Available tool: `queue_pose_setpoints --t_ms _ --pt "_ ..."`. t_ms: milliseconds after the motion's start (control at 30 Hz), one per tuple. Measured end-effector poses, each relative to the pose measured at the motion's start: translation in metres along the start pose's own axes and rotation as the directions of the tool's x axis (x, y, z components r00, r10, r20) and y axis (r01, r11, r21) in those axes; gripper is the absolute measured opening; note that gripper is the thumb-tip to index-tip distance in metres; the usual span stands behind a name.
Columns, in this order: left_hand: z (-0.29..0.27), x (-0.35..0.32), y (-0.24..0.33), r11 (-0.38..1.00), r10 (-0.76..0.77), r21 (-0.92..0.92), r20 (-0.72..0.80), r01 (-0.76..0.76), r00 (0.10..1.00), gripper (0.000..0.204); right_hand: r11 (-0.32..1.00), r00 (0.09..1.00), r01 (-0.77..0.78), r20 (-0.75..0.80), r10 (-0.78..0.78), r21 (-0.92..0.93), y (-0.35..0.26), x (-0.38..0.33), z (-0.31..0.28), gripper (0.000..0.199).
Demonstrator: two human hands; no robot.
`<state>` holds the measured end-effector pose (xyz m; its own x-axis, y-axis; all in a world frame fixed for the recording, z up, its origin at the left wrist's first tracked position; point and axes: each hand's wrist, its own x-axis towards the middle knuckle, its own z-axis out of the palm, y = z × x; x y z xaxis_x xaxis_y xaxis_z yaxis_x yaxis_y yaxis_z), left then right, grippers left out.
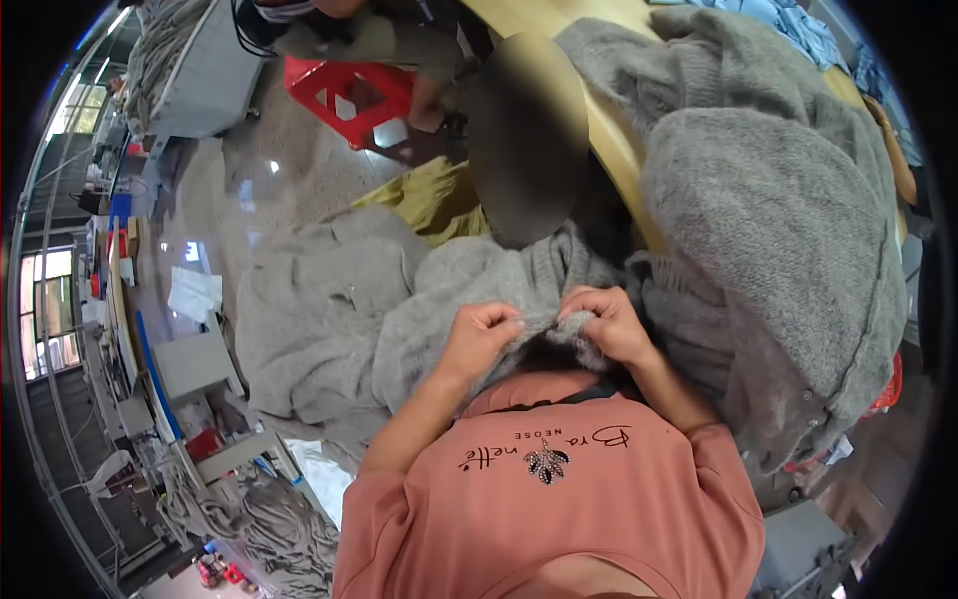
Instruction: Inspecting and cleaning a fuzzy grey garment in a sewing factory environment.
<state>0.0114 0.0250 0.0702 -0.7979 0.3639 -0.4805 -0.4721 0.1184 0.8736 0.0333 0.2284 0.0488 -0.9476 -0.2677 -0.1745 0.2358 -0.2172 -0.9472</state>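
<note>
A grey knitted garment (439, 290) spreads over my lap in loose folds. Its edge is pinched between thumb and fingers of my left hand (486, 331). A short way to the right, my right hand (606, 324) grips the same edge, with a small bunch of the knit showing below its fingers. Both hands are closed and close together in front of my waist. Whether a small thing sits between the fingertips cannot be made out.
More grey knitwear (768, 210) is heaped on a yellow table (624, 150) to the right. Ahead stand a red plastic stool (354, 100) and a seated person. Mustard cloth (429, 200) lies beyond my lap. At the far right a person's arm (891, 150) shows beside blue cloth (768, 25).
</note>
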Motion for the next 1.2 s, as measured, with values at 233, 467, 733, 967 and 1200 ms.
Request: queue_pose_setpoints --t_ms 233,467,733,967,1200 --pt "-0.018 -0.004 -0.019 0.925 -0.022 -0.378 0.026 0.03 0.999 0.007 0.99 0.988 0.143 0.056 -0.143 -0.001 0.008 -0.001 -0.004 0.026" --pt "-0.042 -0.017 -0.007 0.795 -0.096 -0.607 -0.122 0.003 0.988 0.006 0.998 0.967 0.01 -0.253 -0.026 -0.063 0.012 -0.016 -0.014 0.013" --pt "-0.038 -0.016 -0.001 0.802 -0.136 -0.596 -0.117 0.04 0.984 0.005 0.973 0.933 0.169 -0.293 -0.21 -0.157 0.0 -0.017 -0.017 0.02" --pt "-0.023 -0.011 -0.004 0.922 -0.003 -0.386 -0.064 -0.022 0.998 0.006 0.87 0.977 0.149 0.207 -0.056 -0.469 -0.031 0.013 0.02 0.031" --pt "0.001 -0.013 0.011 0.956 0.09 -0.28 0.014 -0.082 0.996 0.008 0.962 0.979 0.118 0.189 -0.072 -0.246 -0.014 0.014 0.034 0.009"
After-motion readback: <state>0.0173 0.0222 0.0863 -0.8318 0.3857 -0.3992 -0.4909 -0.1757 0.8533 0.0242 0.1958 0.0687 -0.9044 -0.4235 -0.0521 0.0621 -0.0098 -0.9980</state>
